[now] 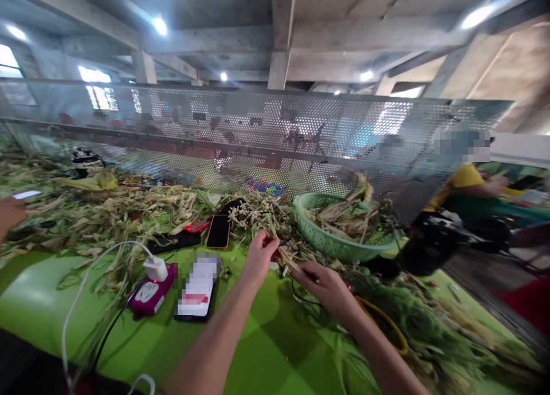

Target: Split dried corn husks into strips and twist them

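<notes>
A pale dried leaf strip (289,261), like corn husk, stretches between my two hands above the green table (275,340). My left hand (261,253) pinches its upper end, fingertips closed together. Lower down and to the right, my right hand (324,283) grips the other end between thumb and fingers. Just beyond them lies a heap of dry leaf pieces (253,217). A green plastic basket (339,249) holding more dried leaves stands behind my right hand.
Left of my hands lie a lit phone (198,289), a dark phone (218,232) and a purple power strip (148,297) with a white charger (155,268). Green fibres (412,309) cover the right side. A perforated metal screen (258,137) runs behind. Another person's hand (11,214) shows at left.
</notes>
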### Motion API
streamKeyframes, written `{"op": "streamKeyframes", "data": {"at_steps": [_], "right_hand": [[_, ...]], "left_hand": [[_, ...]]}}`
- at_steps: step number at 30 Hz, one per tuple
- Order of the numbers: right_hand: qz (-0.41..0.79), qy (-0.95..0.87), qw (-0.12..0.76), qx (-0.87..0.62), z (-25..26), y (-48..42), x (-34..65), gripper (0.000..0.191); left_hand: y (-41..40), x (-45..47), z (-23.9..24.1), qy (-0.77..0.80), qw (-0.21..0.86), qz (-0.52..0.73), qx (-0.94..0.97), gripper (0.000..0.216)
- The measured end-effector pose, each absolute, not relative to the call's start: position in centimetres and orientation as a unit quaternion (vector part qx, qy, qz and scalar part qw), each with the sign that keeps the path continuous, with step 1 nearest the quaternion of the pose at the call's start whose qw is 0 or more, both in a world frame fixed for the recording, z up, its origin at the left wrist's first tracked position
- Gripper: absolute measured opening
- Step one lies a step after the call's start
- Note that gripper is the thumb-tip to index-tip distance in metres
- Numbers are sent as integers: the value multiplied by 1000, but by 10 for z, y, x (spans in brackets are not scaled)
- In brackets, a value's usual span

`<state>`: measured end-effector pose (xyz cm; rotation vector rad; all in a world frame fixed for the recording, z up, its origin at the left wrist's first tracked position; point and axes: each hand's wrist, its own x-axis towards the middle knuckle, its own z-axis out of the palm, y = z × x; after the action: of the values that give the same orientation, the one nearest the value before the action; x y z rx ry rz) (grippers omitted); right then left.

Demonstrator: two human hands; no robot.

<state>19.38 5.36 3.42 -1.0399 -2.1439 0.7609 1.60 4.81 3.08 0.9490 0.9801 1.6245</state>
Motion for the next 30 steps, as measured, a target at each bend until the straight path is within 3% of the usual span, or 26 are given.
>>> {"op": "streamKeyframes", "data": {"at_steps": [10, 23, 26, 30], "right_hand": [[332, -734, 434, -404, 30, 57, 195, 28], [336, -679, 514, -403, 27, 55, 193, 26], [385, -639, 536, -396, 28, 56, 192, 29], [493, -612, 497, -368, 34, 54, 191, 30]], "left_hand": [[45, 33, 26, 403, 492, 619, 461, 15], [38, 49, 23, 401, 524, 557, 505, 20], [37, 49, 25, 401, 544, 567, 471, 23], [39, 45, 27, 413, 535, 598, 431, 27]]}}
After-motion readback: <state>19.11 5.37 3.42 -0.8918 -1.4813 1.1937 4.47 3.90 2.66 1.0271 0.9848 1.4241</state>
